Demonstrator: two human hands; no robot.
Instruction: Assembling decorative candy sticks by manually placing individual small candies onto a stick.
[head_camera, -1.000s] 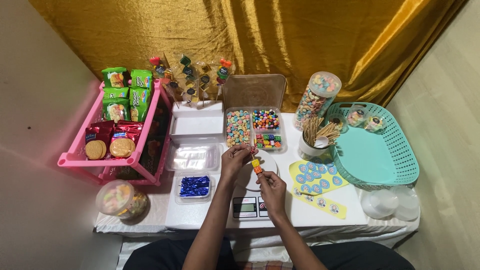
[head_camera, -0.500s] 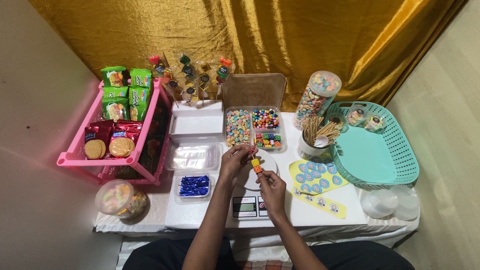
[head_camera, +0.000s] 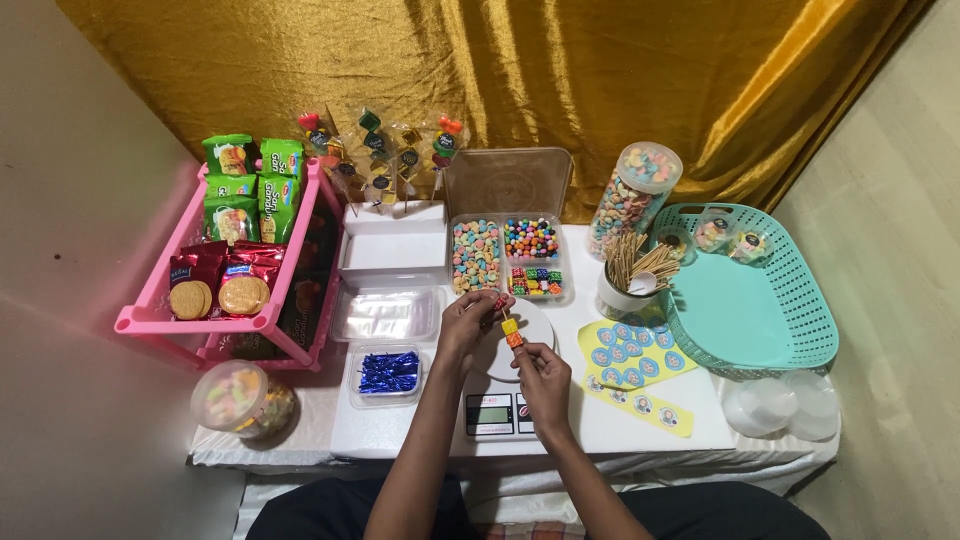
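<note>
My right hand (head_camera: 541, 372) pinches the lower end of a thin wooden skewer (head_camera: 512, 335) carrying a yellow and an orange candy cube. At the skewer's tip, my left hand (head_camera: 468, 318) holds a small red candy. Both hands hover over a white kitchen scale (head_camera: 505, 402) with a round white plate. Just behind the hands stands a clear divided candy box (head_camera: 505, 254) with its lid raised, holding pastel rings, coloured balls and cubes.
A pink rack (head_camera: 232, 256) of snack packs stands at left, a lidded candy tub (head_camera: 236, 397) below it. Blue twist ties (head_camera: 389, 371), clear bags (head_camera: 389, 312), a white box (head_camera: 393, 244), a cup of skewers (head_camera: 632, 272), sticker sheets (head_camera: 631, 358), a candy jar (head_camera: 632, 197) and a teal basket (head_camera: 748, 300) surround the scale.
</note>
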